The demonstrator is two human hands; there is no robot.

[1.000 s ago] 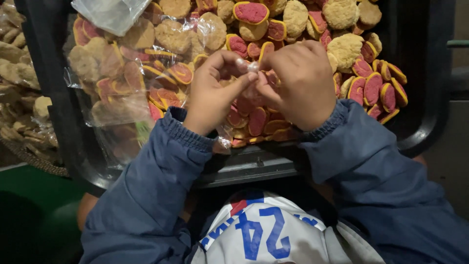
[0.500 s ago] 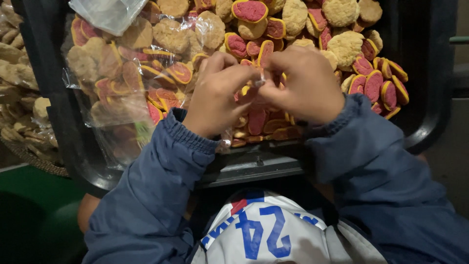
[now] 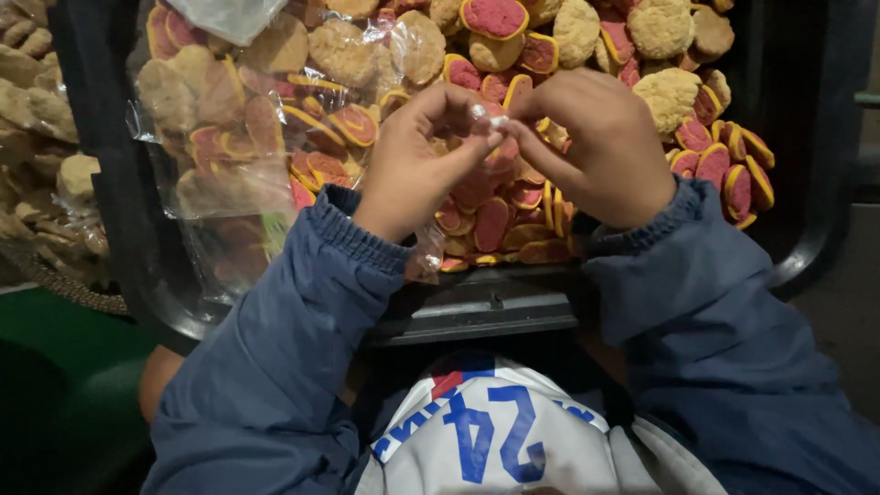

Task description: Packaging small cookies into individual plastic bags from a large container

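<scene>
My left hand (image 3: 417, 165) and my right hand (image 3: 600, 147) meet fingertip to fingertip over a black tray (image 3: 477, 307) heaped with cookies. Both pinch the gathered neck of a clear plastic bag (image 3: 486, 206) filled with pink-topped, yellow-rimmed cookies; the twisted neck shows as a small whitish knot between my fingers. The bag's body lies under my hands, mostly hidden by them. Blue jacket sleeves cover both forearms.
Another clear bag of mixed cookies (image 3: 238, 119) lies at the left of the tray. Loose pale crumbly cookies (image 3: 660, 27) and pink ones (image 3: 724, 165) fill the back and right. A woven basket of beige cookies (image 3: 37, 137) stands at far left.
My hands have shifted slightly while working the bag's neck between the fingertips; the fingers of both hands stay pinched together. The cookies and bags have not moved.
</scene>
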